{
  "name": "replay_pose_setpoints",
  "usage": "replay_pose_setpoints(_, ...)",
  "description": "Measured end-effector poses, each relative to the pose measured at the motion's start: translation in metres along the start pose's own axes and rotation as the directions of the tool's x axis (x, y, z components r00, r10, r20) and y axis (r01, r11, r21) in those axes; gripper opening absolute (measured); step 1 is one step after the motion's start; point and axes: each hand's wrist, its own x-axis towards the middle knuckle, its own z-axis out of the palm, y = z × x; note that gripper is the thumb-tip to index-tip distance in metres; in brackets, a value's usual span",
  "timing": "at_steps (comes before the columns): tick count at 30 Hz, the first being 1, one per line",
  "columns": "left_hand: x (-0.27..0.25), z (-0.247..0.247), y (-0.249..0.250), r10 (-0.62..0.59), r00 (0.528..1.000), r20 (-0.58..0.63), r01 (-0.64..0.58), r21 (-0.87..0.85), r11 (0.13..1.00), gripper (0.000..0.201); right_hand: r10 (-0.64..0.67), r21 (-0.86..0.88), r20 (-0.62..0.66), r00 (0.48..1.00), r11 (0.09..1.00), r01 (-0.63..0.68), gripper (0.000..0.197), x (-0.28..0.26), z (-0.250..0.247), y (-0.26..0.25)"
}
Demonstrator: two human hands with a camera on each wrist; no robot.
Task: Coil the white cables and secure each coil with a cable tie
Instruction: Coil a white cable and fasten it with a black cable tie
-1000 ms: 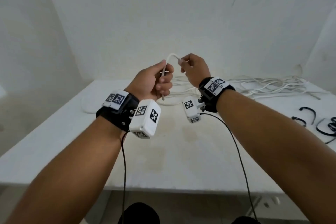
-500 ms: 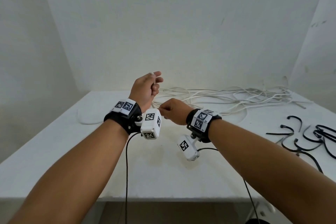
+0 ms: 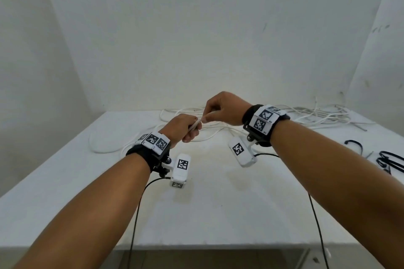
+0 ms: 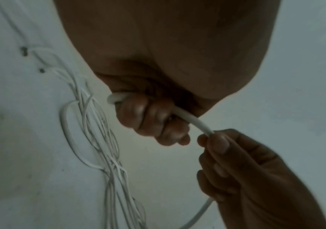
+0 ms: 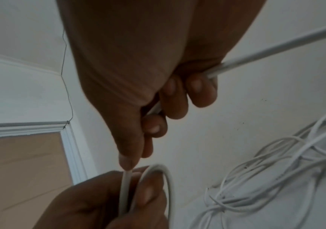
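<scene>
White table (image 3: 65, 181): left hand (image 3: 185, 125) grips white cable (image 3: 197, 124), seemingly looped; right hand (image 3: 225, 108) pinches it.

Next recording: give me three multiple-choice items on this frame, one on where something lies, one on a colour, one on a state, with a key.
1. Where do the cable ties lie?
A. on the table's right edge
B. on the floor
C. in the left hand

2. What colour is the cable between the hands?
A. black
B. white
C. red

3. How does the right hand meet the cable?
A. flat on the table
B. hanging clear of it
C. pinching it

Key:
1 A, the head view shows them on the table at far right.
2 B, white in all views.
3 C, thumb and fingers close on it near the left hand, which also grips it.
</scene>
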Motion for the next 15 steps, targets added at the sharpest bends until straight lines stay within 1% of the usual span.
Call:
replay_pose_setpoints(1,-0.001,0.002,0.000,-0.009,1.000,-0.005,0.009,-0.076,0.997,0.038,0.004,0.029,-0.016,1.000,1.000,-0.003,0.015,0.002,-0.003,0.002)
replay_pose_setpoints(3,-0.002,0.006,-0.002,0.003,1.000,0.003,-0.002,-0.167,0.986,0.047,0.009,0.091,-0.047,0.999,0.996,-0.005,0.016,0.007,-0.006,0.008)
replay_pose_setpoints(6,-0.004,0.007,-0.004,0.066,0.998,0.016,-0.059,-0.268,0.962,0.043,0.009,0.176,-0.086,0.996,0.984,0.006,0.015,0.014,-0.007,0.013)
replay_pose_setpoints(9,-0.005,0.003,-0.008,0.085,0.996,0.039,-0.064,-0.377,0.924,0.039,-0.013,0.236,-0.116,0.993,0.971,0.040,0.014,0.020,-0.007,0.015)
replay_pose_setpoints(15,-0.004,-0.012,-0.009,0.090,0.995,0.050,-0.060,-0.428,0.902,0.036,-0.043,0.304,-0.154,0.987,0.948,0.089,0.013,0.035,-0.003,0.019)
